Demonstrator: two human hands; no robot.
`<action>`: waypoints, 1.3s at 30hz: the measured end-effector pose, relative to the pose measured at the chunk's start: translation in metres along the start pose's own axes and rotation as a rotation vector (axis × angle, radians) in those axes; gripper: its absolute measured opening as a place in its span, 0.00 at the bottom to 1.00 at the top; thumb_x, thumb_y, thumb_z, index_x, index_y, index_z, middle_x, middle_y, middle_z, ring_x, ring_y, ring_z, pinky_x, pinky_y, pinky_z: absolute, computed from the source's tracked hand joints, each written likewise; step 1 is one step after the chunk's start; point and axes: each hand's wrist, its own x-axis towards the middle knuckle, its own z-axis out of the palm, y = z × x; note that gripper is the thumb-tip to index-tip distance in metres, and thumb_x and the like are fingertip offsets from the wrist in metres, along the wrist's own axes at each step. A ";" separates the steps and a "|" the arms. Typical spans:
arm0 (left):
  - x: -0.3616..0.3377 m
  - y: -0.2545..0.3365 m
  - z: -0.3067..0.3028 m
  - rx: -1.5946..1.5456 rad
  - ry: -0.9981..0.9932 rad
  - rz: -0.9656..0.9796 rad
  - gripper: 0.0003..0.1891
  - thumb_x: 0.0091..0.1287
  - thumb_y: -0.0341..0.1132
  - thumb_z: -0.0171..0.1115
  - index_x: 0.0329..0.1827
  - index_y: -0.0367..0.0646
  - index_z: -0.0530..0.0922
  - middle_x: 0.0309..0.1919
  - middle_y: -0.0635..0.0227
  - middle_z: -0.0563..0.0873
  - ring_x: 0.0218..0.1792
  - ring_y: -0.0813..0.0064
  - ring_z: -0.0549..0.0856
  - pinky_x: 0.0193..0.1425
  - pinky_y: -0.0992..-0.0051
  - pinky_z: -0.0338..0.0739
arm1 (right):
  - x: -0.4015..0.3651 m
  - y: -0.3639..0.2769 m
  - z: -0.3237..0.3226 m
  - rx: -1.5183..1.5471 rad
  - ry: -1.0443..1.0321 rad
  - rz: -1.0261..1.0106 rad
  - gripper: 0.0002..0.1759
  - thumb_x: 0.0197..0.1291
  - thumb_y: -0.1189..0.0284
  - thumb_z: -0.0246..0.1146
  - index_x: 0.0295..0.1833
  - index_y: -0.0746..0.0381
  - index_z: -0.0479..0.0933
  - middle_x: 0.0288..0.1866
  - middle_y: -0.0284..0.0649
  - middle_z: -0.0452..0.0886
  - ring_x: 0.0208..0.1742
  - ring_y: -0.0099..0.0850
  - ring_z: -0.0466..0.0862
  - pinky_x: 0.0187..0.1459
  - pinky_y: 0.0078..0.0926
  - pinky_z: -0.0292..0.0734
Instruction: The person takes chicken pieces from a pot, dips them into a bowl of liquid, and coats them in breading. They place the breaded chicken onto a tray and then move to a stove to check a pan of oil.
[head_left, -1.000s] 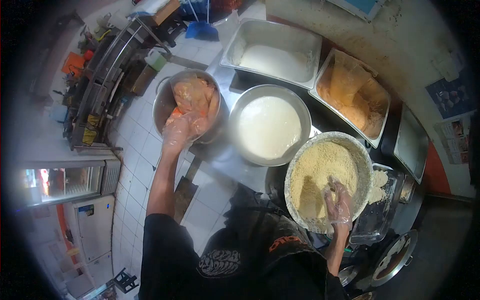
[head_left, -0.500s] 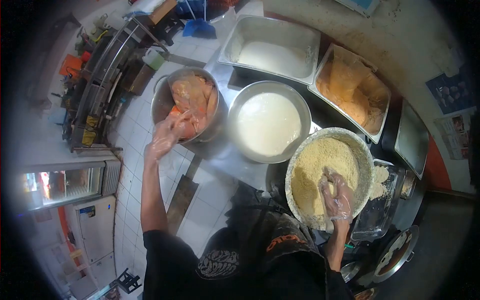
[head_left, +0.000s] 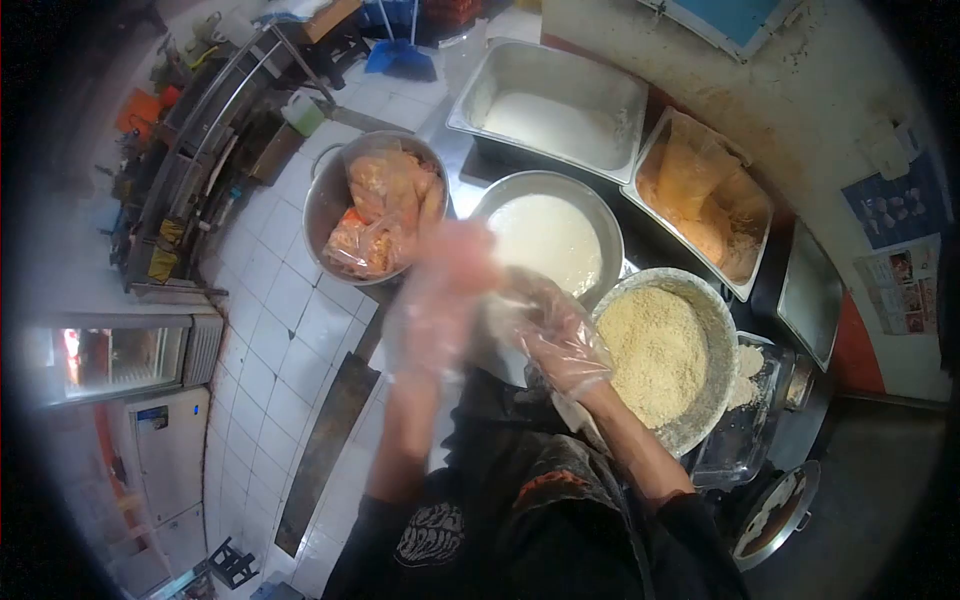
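My left hand (head_left: pixel 440 300), in a clear plastic glove, is smeared by motion in front of the bowl of white liquid (head_left: pixel 548 235). A pinkish blur shows at its fingers, and I cannot tell whether it is something held. Close beside it, my gloved right hand (head_left: pixel 560 335) reaches across from the right, pale crumbs on its glove and its fingertips blurred. To its right stands a large bowl of yellowish crumbs (head_left: pixel 655 350). On the left, a deep metal pot (head_left: pixel 318 235) contains clear plastic bags of orange-coated food (head_left: pixel 385 205).
A steel pan with white powder (head_left: pixel 550 115) stands at the back. Right of it is another pan with an orange-tinted bag (head_left: pixel 695 170). A clear tray (head_left: pixel 740 440) and a round pan (head_left: pixel 775 515) lie at the right. White floor tiles (head_left: pixel 265 340) show at left.
My left hand has left the pot and swung right and toward me. My right hand has come out of the crumb bowl and moved left, so both hands are now close together.
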 end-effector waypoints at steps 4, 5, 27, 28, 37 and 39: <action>-0.006 -0.041 0.020 -0.101 -0.161 -0.074 0.26 0.74 0.34 0.59 0.72 0.37 0.65 0.64 0.56 0.78 0.62 0.63 0.79 0.68 0.66 0.73 | 0.009 0.009 -0.004 0.203 0.106 0.045 0.28 0.61 0.68 0.72 0.65 0.64 0.73 0.50 0.39 0.83 0.51 0.27 0.82 0.55 0.27 0.77; -0.002 -0.057 0.009 -0.177 -0.115 -0.108 0.25 0.74 0.34 0.60 0.72 0.37 0.66 0.64 0.57 0.78 0.62 0.64 0.79 0.67 0.66 0.74 | 0.009 0.015 -0.005 0.329 0.142 0.013 0.26 0.61 0.71 0.72 0.62 0.65 0.74 0.50 0.38 0.82 0.51 0.25 0.81 0.54 0.26 0.78; -0.004 -0.019 0.025 0.490 -0.474 -0.316 0.21 0.78 0.43 0.56 0.63 0.34 0.78 0.54 0.65 0.84 0.52 0.76 0.81 0.59 0.75 0.75 | 0.004 -0.036 -0.073 -0.728 0.156 -0.385 0.16 0.61 0.63 0.65 0.42 0.66 0.84 0.37 0.51 0.87 0.35 0.42 0.86 0.39 0.40 0.83; 0.003 -0.025 0.020 0.600 -0.466 -0.439 0.22 0.78 0.45 0.56 0.63 0.35 0.78 0.52 0.66 0.84 0.52 0.76 0.81 0.60 0.75 0.74 | 0.010 -0.035 -0.078 -0.774 -0.003 -0.189 0.17 0.60 0.62 0.65 0.41 0.68 0.83 0.34 0.53 0.85 0.33 0.43 0.86 0.37 0.42 0.81; 0.015 -0.043 -0.004 0.765 -0.592 -0.425 0.21 0.75 0.43 0.63 0.59 0.35 0.78 0.49 0.67 0.85 0.51 0.80 0.80 0.58 0.76 0.75 | 0.025 -0.038 -0.077 -0.808 -0.174 0.074 0.17 0.49 0.63 0.70 0.36 0.68 0.83 0.28 0.50 0.84 0.26 0.38 0.83 0.32 0.39 0.78; 0.013 -0.041 -0.013 0.792 -0.615 -0.334 0.20 0.73 0.41 0.66 0.60 0.35 0.78 0.49 0.66 0.86 0.50 0.79 0.82 0.56 0.76 0.77 | 0.031 -0.043 -0.084 -0.698 -0.113 0.181 0.15 0.47 0.67 0.71 0.35 0.68 0.83 0.25 0.42 0.83 0.27 0.31 0.82 0.31 0.34 0.77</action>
